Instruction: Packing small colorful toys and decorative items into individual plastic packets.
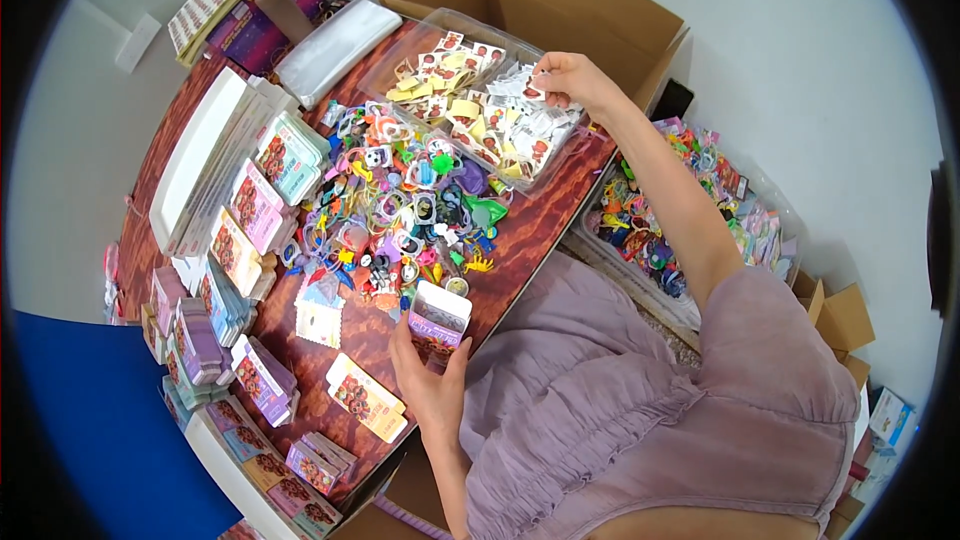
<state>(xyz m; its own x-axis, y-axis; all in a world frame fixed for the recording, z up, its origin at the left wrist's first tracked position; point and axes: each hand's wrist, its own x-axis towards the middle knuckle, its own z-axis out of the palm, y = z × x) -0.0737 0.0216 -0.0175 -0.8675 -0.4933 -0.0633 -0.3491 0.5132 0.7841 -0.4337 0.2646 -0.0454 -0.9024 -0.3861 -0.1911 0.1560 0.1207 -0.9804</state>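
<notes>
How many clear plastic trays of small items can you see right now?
2. One clear plastic tray of sticker cards sits on the table's far side, where the right hand reaches in. Another clear plastic tray of colourful trinkets sits lower, right of the table. Others may be hidden.

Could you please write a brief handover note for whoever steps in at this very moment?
Left hand holds a small open box upright at the table edge.
Right hand is in the clear tray, its fingers pinching a sticker sheet.
The pile of plastic trinkets lies mid-table; flat and folded boxes are stacked to the left.
Done: some boxes look closed.
Left: the held box is open; its contents cannot be seen.
</notes>
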